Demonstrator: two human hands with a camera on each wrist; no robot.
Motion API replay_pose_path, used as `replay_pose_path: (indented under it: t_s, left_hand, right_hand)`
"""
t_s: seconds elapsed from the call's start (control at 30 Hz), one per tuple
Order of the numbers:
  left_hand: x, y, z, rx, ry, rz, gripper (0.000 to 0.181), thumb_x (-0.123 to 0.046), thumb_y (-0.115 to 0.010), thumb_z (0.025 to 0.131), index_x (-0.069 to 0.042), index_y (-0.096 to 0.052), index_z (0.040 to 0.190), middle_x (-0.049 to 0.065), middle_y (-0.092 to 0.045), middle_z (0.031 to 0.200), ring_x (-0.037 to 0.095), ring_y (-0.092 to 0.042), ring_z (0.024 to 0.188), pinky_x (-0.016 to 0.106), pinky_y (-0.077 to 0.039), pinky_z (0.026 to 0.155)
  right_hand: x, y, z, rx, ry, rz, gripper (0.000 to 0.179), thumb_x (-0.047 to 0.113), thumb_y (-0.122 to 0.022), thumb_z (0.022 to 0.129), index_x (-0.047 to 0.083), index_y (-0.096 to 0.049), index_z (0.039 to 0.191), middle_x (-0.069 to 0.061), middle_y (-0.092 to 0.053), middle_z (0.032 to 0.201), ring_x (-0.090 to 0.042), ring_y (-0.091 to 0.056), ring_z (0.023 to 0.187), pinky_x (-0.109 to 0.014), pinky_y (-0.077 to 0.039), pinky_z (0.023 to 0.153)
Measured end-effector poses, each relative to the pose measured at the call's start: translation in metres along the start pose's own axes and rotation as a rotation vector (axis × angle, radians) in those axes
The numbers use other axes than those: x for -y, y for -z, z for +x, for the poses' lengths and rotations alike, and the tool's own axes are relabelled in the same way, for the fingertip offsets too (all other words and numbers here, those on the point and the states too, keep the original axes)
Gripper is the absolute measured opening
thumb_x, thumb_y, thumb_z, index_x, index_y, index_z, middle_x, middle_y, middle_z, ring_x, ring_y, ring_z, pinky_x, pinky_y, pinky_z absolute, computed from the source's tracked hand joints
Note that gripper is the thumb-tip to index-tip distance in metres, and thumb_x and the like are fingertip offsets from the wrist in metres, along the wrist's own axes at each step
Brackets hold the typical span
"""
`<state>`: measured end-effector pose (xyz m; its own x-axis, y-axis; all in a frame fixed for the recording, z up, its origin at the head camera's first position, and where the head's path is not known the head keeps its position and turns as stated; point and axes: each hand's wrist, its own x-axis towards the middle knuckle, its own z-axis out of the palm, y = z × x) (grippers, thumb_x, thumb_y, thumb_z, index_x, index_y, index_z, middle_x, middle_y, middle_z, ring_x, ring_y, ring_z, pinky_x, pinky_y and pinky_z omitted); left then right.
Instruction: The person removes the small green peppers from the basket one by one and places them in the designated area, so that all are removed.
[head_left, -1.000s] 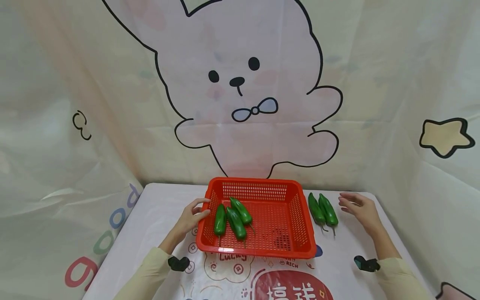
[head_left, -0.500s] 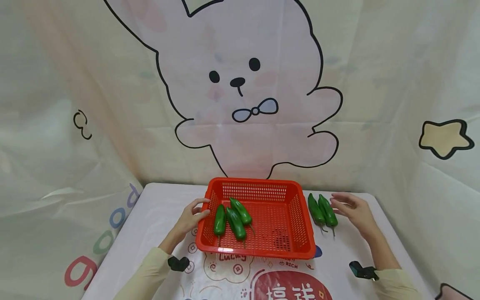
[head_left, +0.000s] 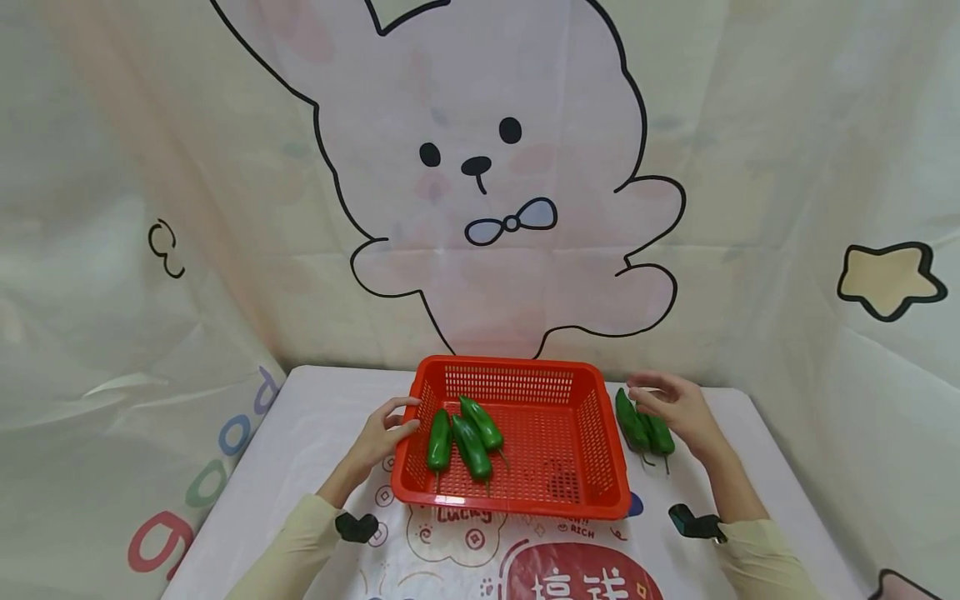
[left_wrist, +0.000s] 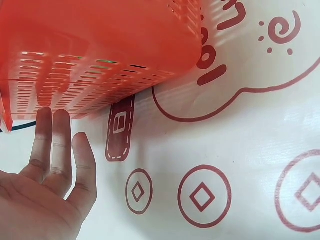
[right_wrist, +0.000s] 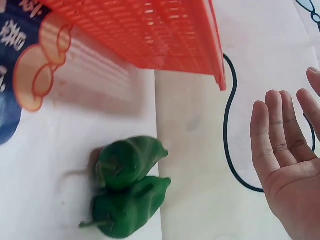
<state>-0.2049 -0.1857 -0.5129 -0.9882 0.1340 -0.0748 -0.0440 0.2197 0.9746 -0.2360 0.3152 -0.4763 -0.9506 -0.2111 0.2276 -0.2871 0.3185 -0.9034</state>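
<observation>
Three green peppers (head_left: pixel 470 447) lie in the left half of a red plastic basket (head_left: pixel 525 505). My left hand (head_left: pixel 384 433) is at the basket's left side; in the left wrist view its fingers (left_wrist: pixel 62 145) are extended against the perforated wall, and its thumb is out of that view. Two more green peppers (head_left: pixel 633 425) lie side by side on the table, right of the basket. Over them hovers my right hand (head_left: pixel 675 408), partly hiding the right one. The right wrist view shows its fingers (right_wrist: pixel 277 125) spread and holding nothing, apart from both peppers (right_wrist: pixel 131 207).
A white printed cloth (head_left: pixel 337 392) covers the table. Behind it hangs a curtain (head_left: pixel 480 275) with a cartoon animal, and more fabric (head_left: pixel 892 400) closes in both sides. Each wrist wears a small dark device (head_left: pixel 693 523).
My right hand has moved left, from beside the two loose peppers to above them. The left hand, the basket and all the peppers stay in place.
</observation>
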Motion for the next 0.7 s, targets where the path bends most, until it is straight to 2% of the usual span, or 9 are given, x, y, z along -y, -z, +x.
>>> replay_pose_path:
  t_s: [0.2,0.3,0.4,0.57,0.7]
  left_hand:
    - [-0.002,0.001,-0.001,-0.006,0.023,-0.018,0.041,-0.007,-0.063,0.101,-0.003,-0.052,0.140,0.027,-0.058,0.124,0.053,-0.061,0.107,0.045,-0.061,0.074]
    - [-0.002,0.001,0.000,0.001,0.035,-0.024,0.042,-0.007,-0.064,0.101,-0.003,-0.052,0.140,0.026,-0.059,0.122,0.053,-0.061,0.107,0.044,-0.061,0.074]
    - [-0.003,0.001,0.000,0.000,0.041,-0.025,0.041,-0.007,-0.064,0.100,-0.004,-0.053,0.140,0.025,-0.060,0.121,0.052,-0.061,0.106,0.044,-0.061,0.074]
    - [-0.004,0.000,-0.001,-0.008,0.035,-0.018,0.041,-0.007,-0.065,0.100,-0.004,-0.054,0.139,0.024,-0.060,0.120,0.051,-0.062,0.106,0.044,-0.061,0.074]
    - [-0.003,0.001,-0.001,-0.008,0.027,-0.018,0.040,-0.007,-0.065,0.100,-0.003,-0.054,0.138,0.024,-0.060,0.120,0.051,-0.062,0.105,0.045,-0.061,0.074]
  right_hand:
    - [0.007,-0.015,0.015,0.016,-0.013,0.005,0.042,0.019,-0.068,0.100,-0.003,-0.058,0.135,-0.025,-0.060,0.130,-0.019,-0.068,0.108,-0.041,-0.058,0.085]
    - [0.011,-0.023,0.022,0.040,-0.004,0.044,0.043,0.018,-0.068,0.100,-0.003,-0.057,0.136,-0.028,-0.059,0.131,-0.029,-0.066,0.113,-0.047,-0.056,0.087]
    - [0.016,-0.030,0.029,0.066,0.000,0.081,0.043,0.017,-0.068,0.100,-0.002,-0.057,0.137,-0.032,-0.057,0.132,-0.043,-0.062,0.115,-0.047,-0.056,0.088]
    - [0.027,-0.042,0.040,0.109,-0.008,0.102,0.044,0.017,-0.070,0.099,-0.001,-0.056,0.138,-0.032,-0.056,0.132,-0.041,-0.062,0.115,-0.042,-0.057,0.088]
    - [0.034,-0.051,0.049,0.156,0.012,0.091,0.045,0.012,-0.069,0.099,-0.002,-0.055,0.139,-0.032,-0.055,0.134,-0.044,-0.061,0.114,-0.047,-0.057,0.089]
